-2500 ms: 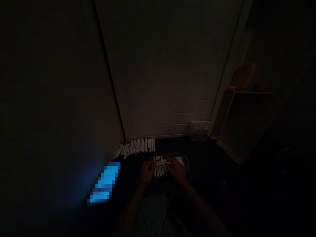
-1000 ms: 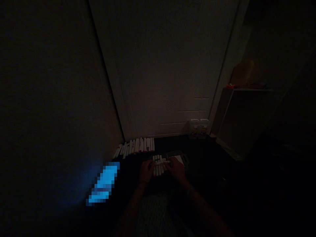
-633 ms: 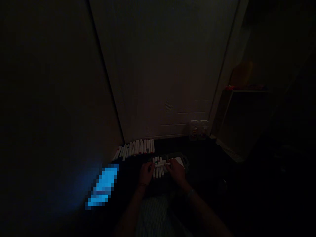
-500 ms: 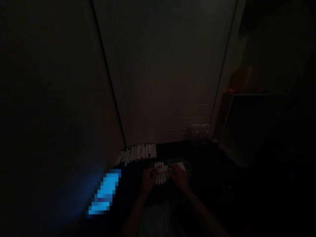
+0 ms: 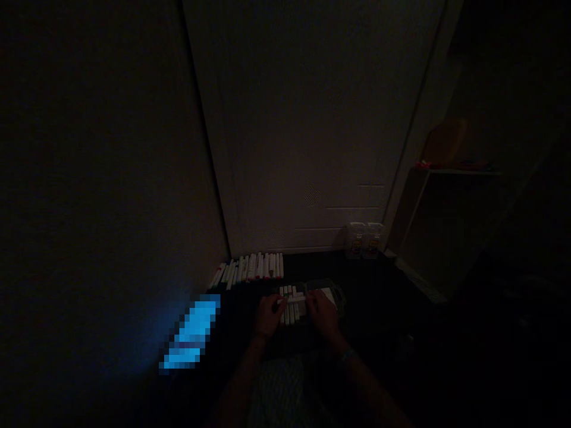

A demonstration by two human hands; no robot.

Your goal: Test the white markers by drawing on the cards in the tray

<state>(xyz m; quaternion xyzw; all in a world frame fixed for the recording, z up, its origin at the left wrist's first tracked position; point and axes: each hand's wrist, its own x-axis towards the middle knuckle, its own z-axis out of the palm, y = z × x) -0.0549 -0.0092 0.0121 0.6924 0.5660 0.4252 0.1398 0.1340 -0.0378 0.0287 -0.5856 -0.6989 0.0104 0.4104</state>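
A white marker lies crosswise between my two hands, above a row of other white markers. My left hand pinches its left end. At the other end, the closed fingers of my right hand grip it. The row beneath sits in an open, see-through case, partly hidden by my hands. A pale sheet or card shows in the case's right half, behind my right hand. It is too dark to read any labels.
Several loose white markers lie side by side along the wall at the back left. Two clear plastic containers stand against the wall at the back right. A blurred-out bright blue panel glows at left. A shelf unit stands at right.
The view has shifted slightly, and the surroundings look a little higher in the picture. Both hands stay on the marker over the case, with only a slight movement.
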